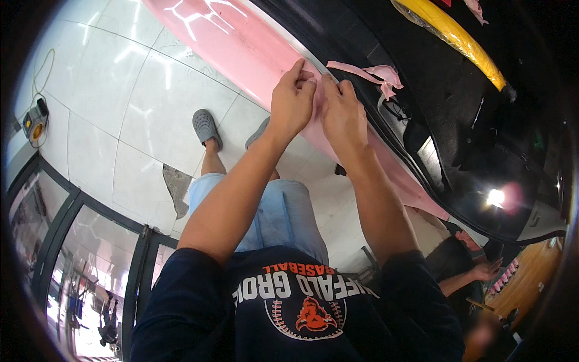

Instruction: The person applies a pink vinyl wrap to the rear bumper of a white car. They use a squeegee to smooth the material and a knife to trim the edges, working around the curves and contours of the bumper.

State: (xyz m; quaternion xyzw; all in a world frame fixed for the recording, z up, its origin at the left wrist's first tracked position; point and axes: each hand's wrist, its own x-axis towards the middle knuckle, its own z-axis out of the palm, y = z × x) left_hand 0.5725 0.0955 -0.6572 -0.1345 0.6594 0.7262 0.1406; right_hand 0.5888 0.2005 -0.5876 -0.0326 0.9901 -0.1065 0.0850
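Observation:
A long glossy pink panel [241,57] runs diagonally in front of me, along the dark opening of a vehicle. Both my hands are at its inner edge, close together. My left hand [291,102] has its index finger stretched along the surface, while the thumb and other fingers are bent together; anything between them is hidden. Beside it, my right hand [345,117] bends its fingers down against the edge, with the thumb and fingertips partly out of sight. A loose, crumpled strip of pink film [377,75] lies just beyond the right hand, on the black trim.
A yellow plastic-wrapped roll [455,36] lies in the dark interior [422,66]. A bright lamp reflection [496,197] shows at right. Another person's arm [467,277] is at lower right. A corded device [36,123] and glass-paned frames [90,241] stand left on the tiled floor [145,114].

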